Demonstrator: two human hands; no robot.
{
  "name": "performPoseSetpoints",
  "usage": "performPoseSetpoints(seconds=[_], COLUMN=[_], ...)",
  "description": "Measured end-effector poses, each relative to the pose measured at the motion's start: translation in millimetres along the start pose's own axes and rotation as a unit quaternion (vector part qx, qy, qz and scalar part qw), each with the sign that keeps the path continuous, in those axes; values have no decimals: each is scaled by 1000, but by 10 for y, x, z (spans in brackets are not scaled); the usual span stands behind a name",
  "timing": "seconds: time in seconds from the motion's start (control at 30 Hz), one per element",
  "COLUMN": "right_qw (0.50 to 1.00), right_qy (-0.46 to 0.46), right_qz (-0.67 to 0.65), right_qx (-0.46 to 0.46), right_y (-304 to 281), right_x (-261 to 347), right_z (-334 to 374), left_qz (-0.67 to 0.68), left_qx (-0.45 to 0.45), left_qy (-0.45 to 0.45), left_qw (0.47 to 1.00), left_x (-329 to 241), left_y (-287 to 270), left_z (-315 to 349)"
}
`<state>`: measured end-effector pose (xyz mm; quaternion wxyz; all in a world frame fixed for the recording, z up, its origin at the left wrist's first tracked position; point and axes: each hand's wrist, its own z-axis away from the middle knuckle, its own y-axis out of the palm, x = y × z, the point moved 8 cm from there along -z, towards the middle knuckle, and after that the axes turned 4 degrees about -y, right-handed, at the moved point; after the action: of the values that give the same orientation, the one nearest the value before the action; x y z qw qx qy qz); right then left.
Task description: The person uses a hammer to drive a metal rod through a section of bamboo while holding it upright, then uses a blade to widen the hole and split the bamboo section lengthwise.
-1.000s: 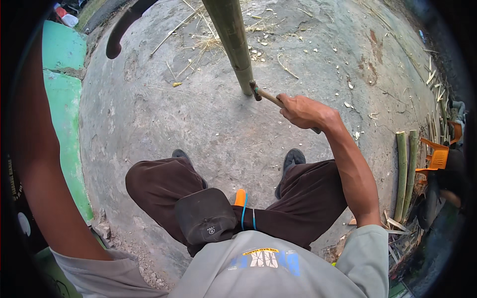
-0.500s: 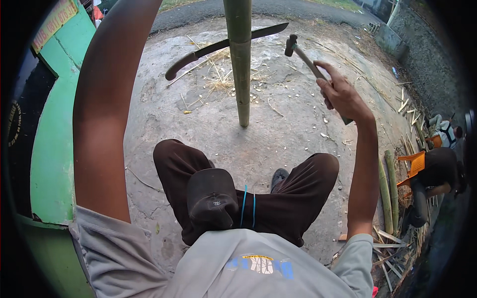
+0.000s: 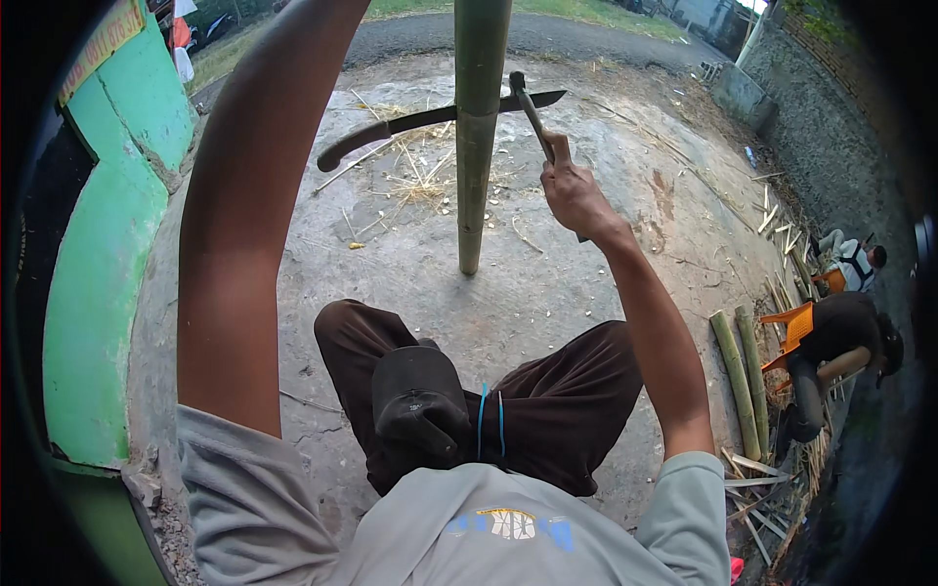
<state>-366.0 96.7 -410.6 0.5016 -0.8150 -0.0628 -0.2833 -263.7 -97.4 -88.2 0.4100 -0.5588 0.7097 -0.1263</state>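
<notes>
A green bamboo pole point(image 3: 470, 186) stands upright in front of me, its foot on the concrete. A machete point(image 3: 420, 119) crosses it level with a joint, brown handle on the left, dark blade tip out to the right. How deep the blade sits in the bamboo is hidden. My right hand point(image 3: 578, 193) is closed round the handle of a hammer point(image 3: 533, 117). The hammer's head is beside the pole's right side, by the blade; whether they touch I cannot tell. My left arm point(image 3: 234, 244) reaches up past the top edge, so that hand is out of view.
A dark cap point(image 3: 418, 396) lies on my lap. Bamboo lengths point(image 3: 740, 381) and split strips lie at the right, near a person point(image 3: 845, 337) by an orange chair point(image 3: 793, 324); another person point(image 3: 855, 262) is beyond. A green panel point(image 3: 98, 322) stands at the left.
My right hand has swung the hammer left, bringing its head from out to the right to beside the pole. The whole view has also shifted slightly.
</notes>
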Motion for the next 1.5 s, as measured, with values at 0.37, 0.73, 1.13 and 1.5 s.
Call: performPoseSetpoints(seconds=[0.37, 0.73, 1.13, 1.5], right_qw=[929, 958, 965, 986], right_qy=[-56, 121, -102, 56], right_qz=[-329, -245, 17, -155], right_qx=[-160, 83, -240, 21], right_y=[-1473, -98, -917, -607], right_x=[1306, 187, 798, 554], right_z=[-132, -101, -10, -84], left_qz=[27, 10, 36, -28], left_qx=[3, 5, 6, 9], left_qy=[-15, 7, 43, -6], left_qw=[1000, 1000, 998, 1000], left_x=[302, 188, 502, 185], left_y=[-80, 69, -16, 19], left_z=[-207, -167, -292, -137])
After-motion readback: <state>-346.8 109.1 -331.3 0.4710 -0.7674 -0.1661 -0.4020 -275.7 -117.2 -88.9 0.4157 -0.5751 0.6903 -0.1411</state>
